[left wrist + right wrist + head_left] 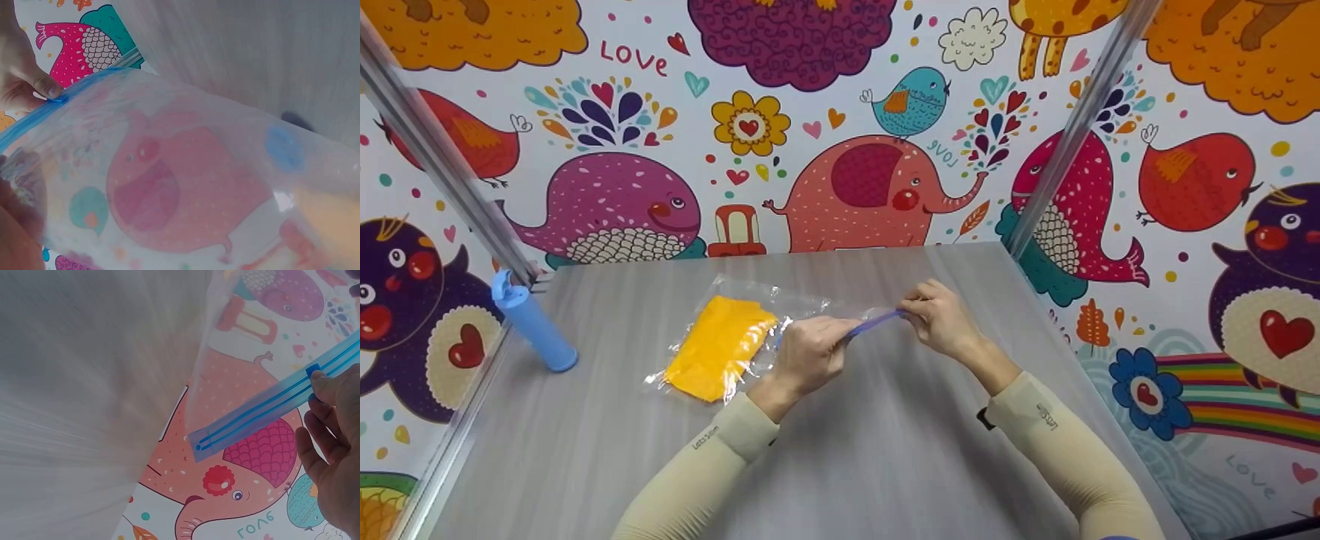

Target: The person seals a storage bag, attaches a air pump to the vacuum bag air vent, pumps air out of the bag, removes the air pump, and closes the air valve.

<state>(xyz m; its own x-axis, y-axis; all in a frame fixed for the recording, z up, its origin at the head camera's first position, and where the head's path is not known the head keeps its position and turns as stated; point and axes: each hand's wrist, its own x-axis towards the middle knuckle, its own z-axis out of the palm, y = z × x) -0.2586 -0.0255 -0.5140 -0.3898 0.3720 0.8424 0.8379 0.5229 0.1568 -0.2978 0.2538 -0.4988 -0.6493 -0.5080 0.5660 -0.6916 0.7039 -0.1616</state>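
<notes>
A clear zip bag point(802, 304) lies on the table with a yellow folded item point(720, 349), perhaps cloth, inside. Along its mouth runs a blue zip strip point(877, 321). My left hand point(814, 349) grips the strip's left part, its fingers mostly turned away. My right hand point(936, 315) pinches the strip farther right. In the right wrist view that hand's thumb point(326, 385) lies against a small blue slider point(313, 371), with the strip's end sticking out beyond. Through the left wrist view the bag's film point(185, 169) spreads across most of the picture.
A blue bottle point(540, 326) with its lid loop raised stands at the table's left edge. The grey wood-look table point(870, 465) meets walls printed with cartoon animals point(862, 195). Metal posts point(1080, 127) stand at the corners.
</notes>
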